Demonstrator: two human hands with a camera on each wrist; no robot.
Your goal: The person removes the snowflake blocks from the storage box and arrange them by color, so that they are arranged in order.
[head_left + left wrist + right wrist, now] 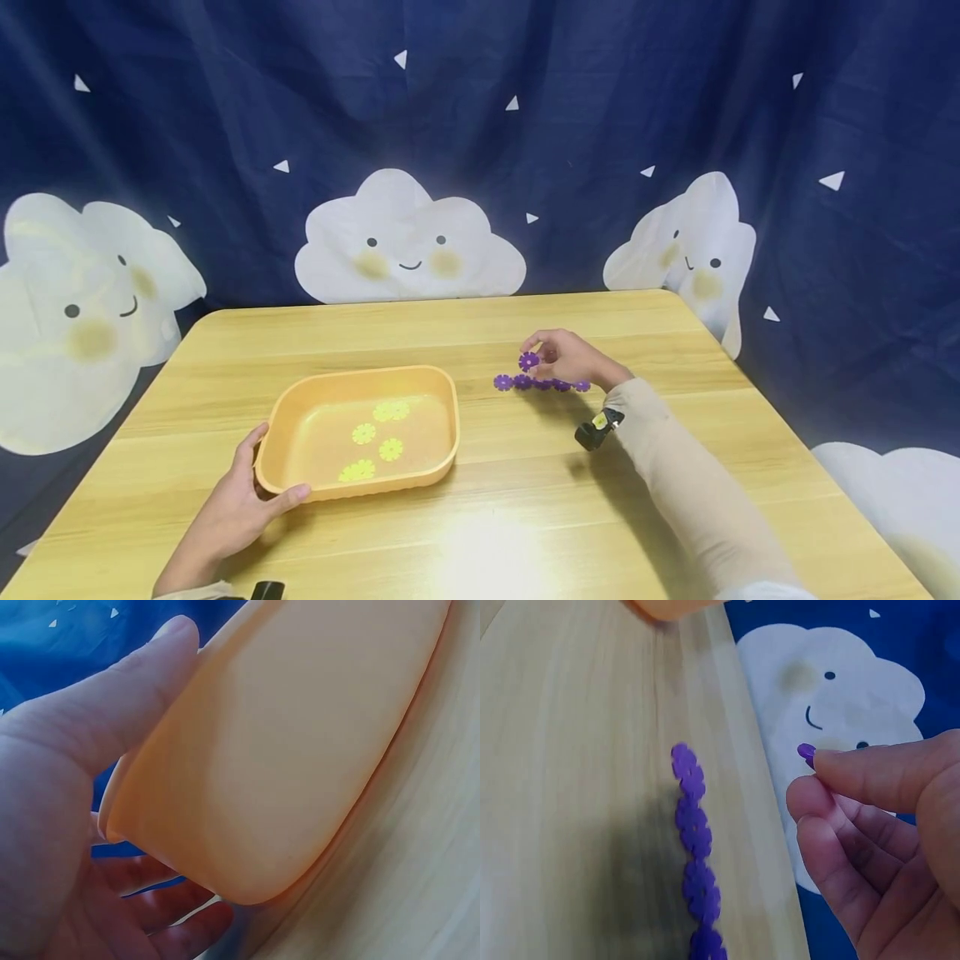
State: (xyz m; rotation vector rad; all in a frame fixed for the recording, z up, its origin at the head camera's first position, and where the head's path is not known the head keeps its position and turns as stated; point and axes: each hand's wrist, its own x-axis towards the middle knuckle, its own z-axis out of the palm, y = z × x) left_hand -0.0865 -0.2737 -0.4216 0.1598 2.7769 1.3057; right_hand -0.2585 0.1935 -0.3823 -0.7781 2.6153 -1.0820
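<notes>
My left hand (238, 504) grips the near left corner of an orange plastic basin (360, 486), thumb on the rim and fingers around the outside wall, as the left wrist view also shows. Several yellow flower-shaped plastic discs (363, 433) lie on the basin's floor. My right hand (572, 357) pinches one purple flower-shaped disc (528, 362) between thumb and fingertips above the table. Just below it, several purple flower discs (692, 825) lie in a line on the tabletop. In the head view the hand partly hides that line.
Both hands work over a wood-grain table (495, 500) with rounded far corners. Behind it hangs a dark blue curtain (465, 100) printed with smiling white clouds and small triangles. A black wrist strap (600, 429) sits on the right sleeve.
</notes>
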